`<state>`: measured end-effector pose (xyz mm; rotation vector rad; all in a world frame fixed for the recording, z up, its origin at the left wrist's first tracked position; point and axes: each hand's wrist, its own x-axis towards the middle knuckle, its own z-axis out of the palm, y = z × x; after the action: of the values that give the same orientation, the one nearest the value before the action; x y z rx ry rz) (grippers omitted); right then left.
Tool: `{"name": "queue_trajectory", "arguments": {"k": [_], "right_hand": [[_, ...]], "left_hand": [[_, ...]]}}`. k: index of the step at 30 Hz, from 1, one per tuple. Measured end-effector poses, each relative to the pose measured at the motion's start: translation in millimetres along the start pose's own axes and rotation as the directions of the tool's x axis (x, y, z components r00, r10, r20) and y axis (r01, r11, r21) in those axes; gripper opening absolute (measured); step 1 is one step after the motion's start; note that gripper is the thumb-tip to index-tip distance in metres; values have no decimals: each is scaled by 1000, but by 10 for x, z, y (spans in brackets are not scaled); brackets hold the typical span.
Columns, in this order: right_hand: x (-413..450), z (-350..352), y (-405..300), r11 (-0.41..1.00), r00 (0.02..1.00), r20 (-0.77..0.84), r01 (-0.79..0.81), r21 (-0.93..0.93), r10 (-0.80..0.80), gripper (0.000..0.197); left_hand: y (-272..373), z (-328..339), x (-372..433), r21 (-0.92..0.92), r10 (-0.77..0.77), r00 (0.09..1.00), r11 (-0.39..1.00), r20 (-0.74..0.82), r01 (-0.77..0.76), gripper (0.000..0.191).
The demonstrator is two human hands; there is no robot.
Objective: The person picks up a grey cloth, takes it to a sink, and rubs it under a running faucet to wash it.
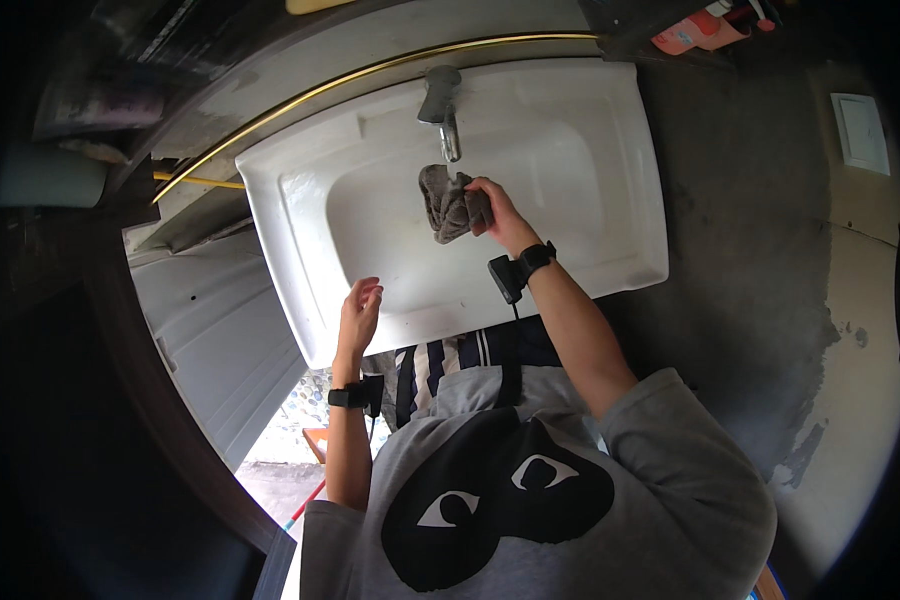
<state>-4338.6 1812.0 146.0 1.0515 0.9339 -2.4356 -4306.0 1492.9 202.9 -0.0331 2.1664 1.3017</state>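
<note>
My right hand (504, 216) grips one side of a bunched grey-brown cloth (444, 208). The cloth hangs over the basin of a white ceramic sink (649, 240), right under the spout of a metal single-lever faucet (441, 96). A short pale stream of water seems to run from the spout onto the cloth. Empty and with loosely bent fingers, my left hand (358, 311) hovers by the sink's front left rim, apart from the cloth. The right fingertips are partly hidden in the folds.
A gold-coloured trim strip (390, 60) edges the ledge behind the sink. Red and white bottles (694, 31) stand at the upper right. A dark wall (735, 202) with a white switch plate (861, 133) rises at right. Left of the sink is a whitish panel (217, 307).
</note>
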Motion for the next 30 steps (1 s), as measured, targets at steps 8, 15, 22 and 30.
{"name": "queue_trajectory", "arguments": {"k": [8,15,22,30], "right_hand": [[-55,-4,-10,995,1000,-31,6,98,-3,20],[-218,90,-164,996,1000,-13,10,84,-9,22],[-84,122,-98,1000,1000,-22,23,-1,-23,29],[-301,440,-312,850,998,11,-53,-524,69,58]], "left_hand": [[-18,150,146,-28,-32,999,999,23,33,28],[808,638,598,-67,83,996,995,41,-80,52],[566,1018,1031,252,283,954,935,-102,-250,57],[793,891,1008,-494,-86,984,870,-158,-3,36]]}}
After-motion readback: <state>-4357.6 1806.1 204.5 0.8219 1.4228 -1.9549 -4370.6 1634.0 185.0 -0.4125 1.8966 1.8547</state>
